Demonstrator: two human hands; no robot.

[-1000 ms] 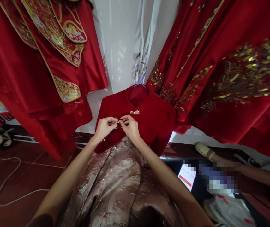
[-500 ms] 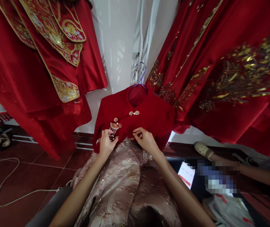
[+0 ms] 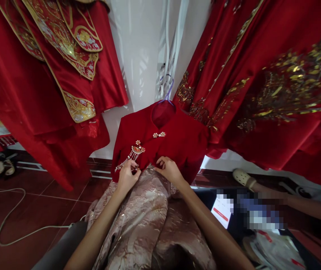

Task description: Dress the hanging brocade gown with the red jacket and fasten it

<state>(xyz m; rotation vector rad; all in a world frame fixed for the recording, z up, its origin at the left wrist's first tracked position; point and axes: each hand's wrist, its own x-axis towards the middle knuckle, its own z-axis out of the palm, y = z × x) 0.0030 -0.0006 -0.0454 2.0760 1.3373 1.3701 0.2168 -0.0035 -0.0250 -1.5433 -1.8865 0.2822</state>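
Note:
A small dark red jacket (image 3: 177, 140) hangs on a purple hanger (image 3: 168, 93) over a pale pink brocade skirt (image 3: 140, 221). A pearl clasp (image 3: 159, 134) and a tasselled brooch (image 3: 134, 152) sit on its front. My left hand (image 3: 128, 175) pinches the jacket's lower hem just under the brooch's tassels. My right hand (image 3: 169, 169) is closed on the hem a little to the right, at the front opening. What the fingers grip beyond cloth is hidden.
Large red robes with gold embroidery hang at left (image 3: 50, 75) and right (image 3: 261, 82). A white wall (image 3: 140, 56) lies behind. A white cable (image 3: 11, 225) loops over the dark red floor. Another person's foot in a pale shoe (image 3: 243, 178) lies at right, near a lit screen (image 3: 222, 210).
Both hands dropped from the brooch at chest height to the jacket's bottom hem. The brooch now hangs uncovered with its tassels loose.

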